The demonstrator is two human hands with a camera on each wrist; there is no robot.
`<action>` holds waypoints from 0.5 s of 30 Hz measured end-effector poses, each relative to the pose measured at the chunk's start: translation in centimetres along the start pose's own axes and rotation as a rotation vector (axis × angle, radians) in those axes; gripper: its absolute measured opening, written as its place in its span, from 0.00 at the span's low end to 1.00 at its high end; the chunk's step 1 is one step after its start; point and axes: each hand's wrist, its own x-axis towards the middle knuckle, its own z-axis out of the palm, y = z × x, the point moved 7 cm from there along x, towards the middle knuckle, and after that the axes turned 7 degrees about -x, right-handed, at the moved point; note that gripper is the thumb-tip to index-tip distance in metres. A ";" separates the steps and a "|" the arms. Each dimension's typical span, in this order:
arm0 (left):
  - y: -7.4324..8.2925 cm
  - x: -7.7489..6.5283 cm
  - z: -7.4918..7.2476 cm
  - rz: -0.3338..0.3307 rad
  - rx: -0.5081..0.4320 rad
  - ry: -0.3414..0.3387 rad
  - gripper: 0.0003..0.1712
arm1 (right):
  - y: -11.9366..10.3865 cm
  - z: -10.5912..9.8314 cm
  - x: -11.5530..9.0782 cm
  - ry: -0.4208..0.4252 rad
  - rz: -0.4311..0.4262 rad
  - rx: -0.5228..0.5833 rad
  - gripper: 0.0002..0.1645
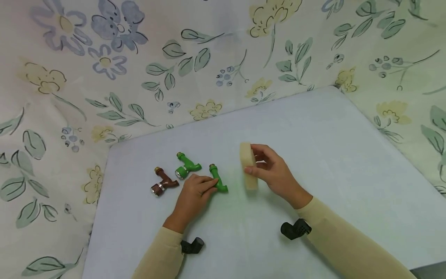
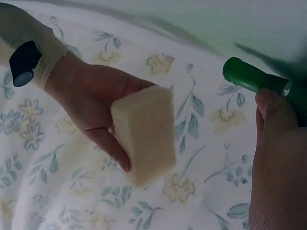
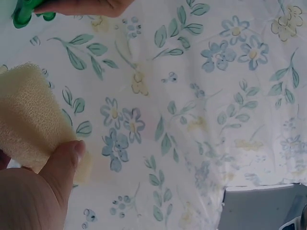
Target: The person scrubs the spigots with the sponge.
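Between the thumb and fingers of my right hand (image 1: pixel 277 174) is a cream sponge block (image 1: pixel 248 166), stood on its narrow side in the head view. Its porous face shows large in the right wrist view, with the thumb (image 3: pixel 62 165) pressed on it. My left hand (image 1: pixel 195 195) pinches a green tap (image 1: pixel 218 179) at its body; the fingers hide part of it. Left of that hand lie a second green tap (image 1: pixel 187 166) with a round handle and a brown tap (image 1: pixel 164 182), both with brass-coloured threaded ends.
A white table (image 1: pixel 313 135) carries everything. Flower-patterned cloth (image 1: pixel 223 58) rises behind its far edge and along the sides. Small black cameras (image 1: pixel 296 229) sit on both wrists. At the table's lower right corner a grey surface (image 1: pixel 433 269) shows.
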 end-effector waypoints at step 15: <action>-0.9 -0.6 0.5 -0.071 -0.022 0.017 0.17 | -0.4 0.3 0.2 -0.027 -0.027 -0.019 0.34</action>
